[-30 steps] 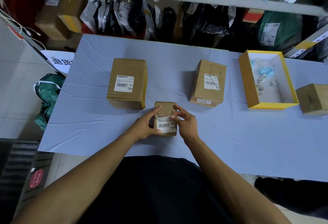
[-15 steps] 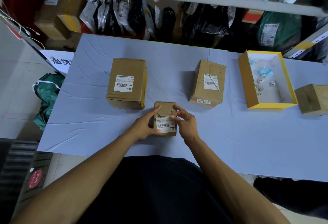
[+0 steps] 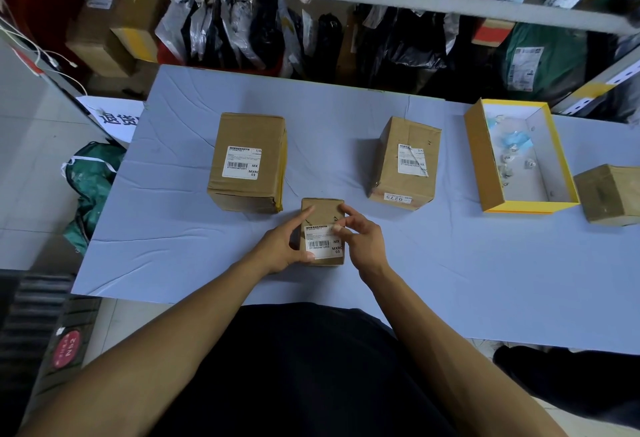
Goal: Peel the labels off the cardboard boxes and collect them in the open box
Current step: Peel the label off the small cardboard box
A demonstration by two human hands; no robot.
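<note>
A small cardboard box (image 3: 322,209) stands near the table's front edge with a white barcode label (image 3: 323,242) on top. My left hand (image 3: 282,246) grips the box's left side, thumb on the label's lower left corner. My right hand (image 3: 362,239) pinches the label's top right corner. Two larger boxes stand behind, one at the left (image 3: 247,161) and one in the middle (image 3: 405,159), each with a white label. An open yellow box (image 3: 485,163) at the right holds crumpled label scraps.
A bare cardboard box (image 3: 609,194) sits at the right edge. Lilac cloth covers the table (image 3: 485,263). Shelves with dark parcels (image 3: 311,38) run behind the table. A green bag (image 3: 93,180) lies on the floor at left.
Both hands stay on the small box. My right fingers have worked at the label's top right corner, which looks slightly lifted.
</note>
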